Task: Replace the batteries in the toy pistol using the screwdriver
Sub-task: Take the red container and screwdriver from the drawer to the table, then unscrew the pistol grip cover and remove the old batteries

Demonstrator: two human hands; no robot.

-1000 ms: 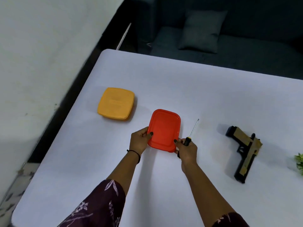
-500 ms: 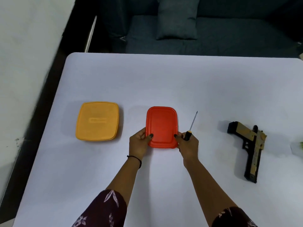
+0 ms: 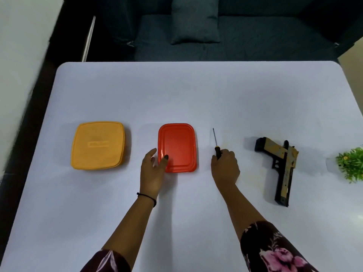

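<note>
The black and tan toy pistol (image 3: 280, 165) lies flat on the white table (image 3: 196, 95) at the right, apart from both hands. My right hand (image 3: 225, 167) is closed around the black handle of the screwdriver (image 3: 215, 142), whose thin shaft points away from me. My left hand (image 3: 153, 171) rests at the near left corner of the red lidded box (image 3: 177, 147), thumb on the lid, fingers spread.
A yellow lidded box (image 3: 98, 145) sits left of the red one. A small green plant (image 3: 351, 163) stands at the table's right edge. A dark sofa with a cushion (image 3: 194, 18) lies beyond the far edge.
My right hand has let go of the red box and moved right with the screwdriver. My left hand's grip on the box has loosened. The camera has swung to face the table squarely.
</note>
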